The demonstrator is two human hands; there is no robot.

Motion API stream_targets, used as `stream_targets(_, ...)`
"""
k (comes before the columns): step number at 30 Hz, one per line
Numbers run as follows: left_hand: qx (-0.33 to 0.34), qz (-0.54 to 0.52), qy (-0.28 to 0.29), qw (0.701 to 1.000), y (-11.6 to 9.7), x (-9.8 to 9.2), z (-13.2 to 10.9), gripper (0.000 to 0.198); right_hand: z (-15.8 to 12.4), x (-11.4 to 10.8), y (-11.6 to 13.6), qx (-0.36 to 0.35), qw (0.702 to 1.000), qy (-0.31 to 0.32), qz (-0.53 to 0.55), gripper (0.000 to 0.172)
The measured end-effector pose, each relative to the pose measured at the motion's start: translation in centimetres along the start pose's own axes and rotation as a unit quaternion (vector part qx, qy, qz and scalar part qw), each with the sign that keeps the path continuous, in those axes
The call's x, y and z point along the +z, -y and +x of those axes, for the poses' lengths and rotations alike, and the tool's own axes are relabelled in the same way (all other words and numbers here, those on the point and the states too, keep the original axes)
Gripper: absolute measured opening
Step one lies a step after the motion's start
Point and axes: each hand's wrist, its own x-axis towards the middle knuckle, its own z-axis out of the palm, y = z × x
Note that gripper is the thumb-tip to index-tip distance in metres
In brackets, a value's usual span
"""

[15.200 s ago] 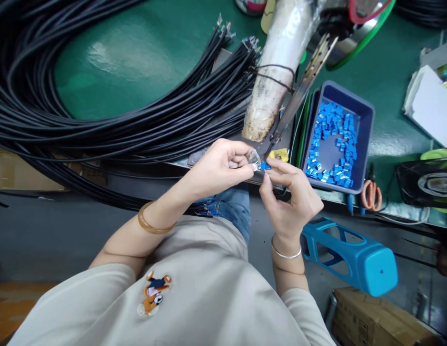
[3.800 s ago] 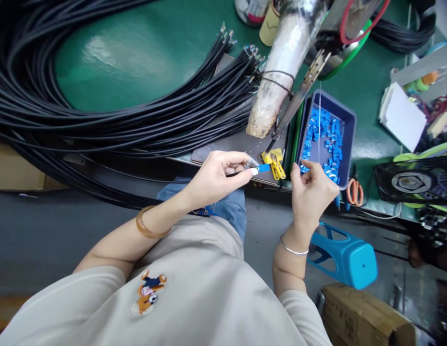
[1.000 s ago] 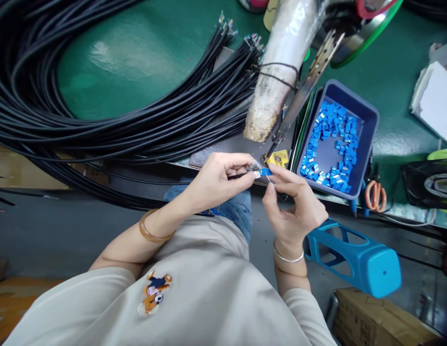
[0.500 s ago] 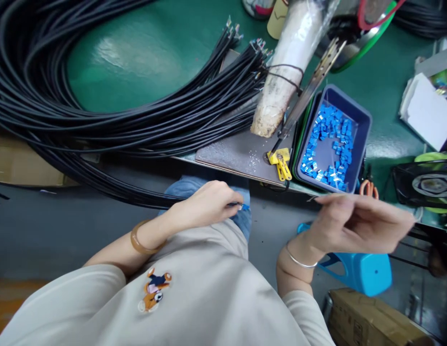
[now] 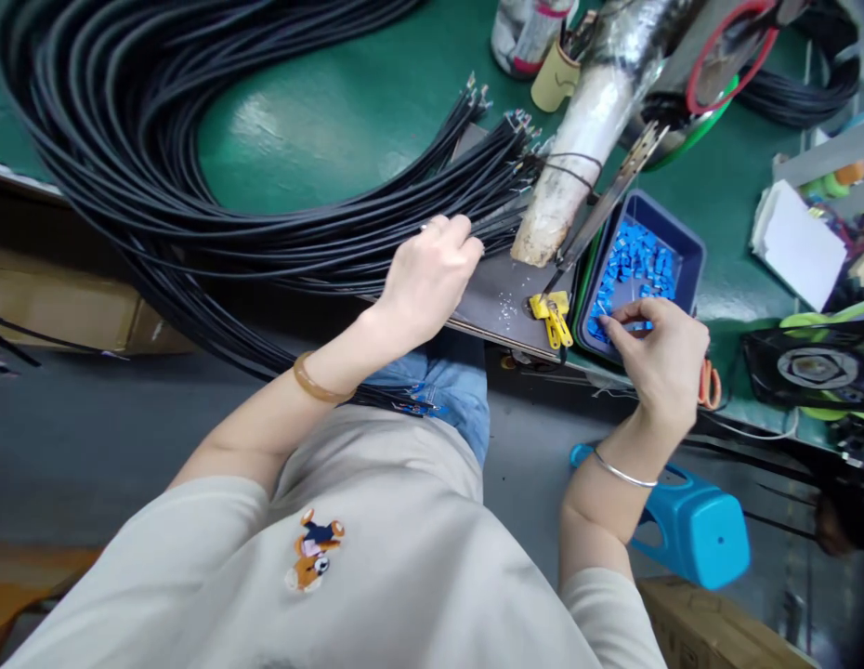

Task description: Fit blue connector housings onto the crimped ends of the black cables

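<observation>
My left hand lies over the ends of a thick bundle of black cables, its fingers curled down onto the cables; the fingertips are partly hidden. Over a dark blue plastic bin, my right hand dips in with thumb and forefinger brought together among small blue connectors. What sits between those two fingertips is too small to see well, but it looks like one blue connector. On my lap rest several black cables with blue connectors at their ends.
A yellow tool lies at the board's edge beside the bin. Above it slants a wrapped white tube with a metal strip. Orange-handled scissors hang right of the bin. A blue stool stands on the floor.
My left hand has let go of the cable at my lap and moved up to the bundle on the table. My right hand has moved left and into the bin.
</observation>
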Motion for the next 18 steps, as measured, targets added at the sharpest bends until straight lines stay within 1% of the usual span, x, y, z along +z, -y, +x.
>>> stream_targets(2, 0.009, 0.022, 0.015, 1.000, 0.1, 0.4, 0.5, 0.029, 0.3, 0.0, 0.2, -0.004, 0.999, 0.002, -0.046, 0.034)
stream_targets(4, 0.017, 0.024, 0.018, 0.999, 0.2, 0.3, 0.4, 0.027, 0.5, -0.2, 0.4, -0.003, 0.998, 0.011, -0.067, 0.031)
stream_targets(6, 0.014, 0.014, 0.009, 1.000, 0.3, -0.1, -0.1, 0.024, 0.7, -0.4, 0.3, 0.006, 0.997, 0.023, -0.075, 0.027)
stream_targets(8, 0.003, 0.002, 0.003, 1.000, 0.3, -0.8, -0.8, 0.021, 0.7, -0.7, 0.3, 0.020, 0.995, 0.042, -0.084, 0.027)
stream_targets(10, -0.005, -0.007, 0.015, 1.000, 0.2, -1.5, -1.6, 0.021, 0.6, -1.1, 0.4, 0.035, 0.993, 0.054, -0.097, 0.025)
stream_targets(13, -0.017, -0.011, 0.038, 0.999, 0.1, -2.1, -2.5, 0.021, 0.0, -1.7, 1.1, 0.054, 0.990, 0.055, -0.118, 0.012)
stream_targets(15, -0.019, -0.014, 0.027, 0.999, 0.1, -2.0, -2.9, 0.020, -0.5, -2.0, 1.7, 0.065, 0.988, 0.059, -0.124, 0.010)
stream_targets(18, 0.007, -0.034, 0.000, 0.999, 0.3, -1.5, -3.2, 0.017, -0.8, -2.1, 2.1, 0.084, 0.987, 0.059, -0.122, 0.015)
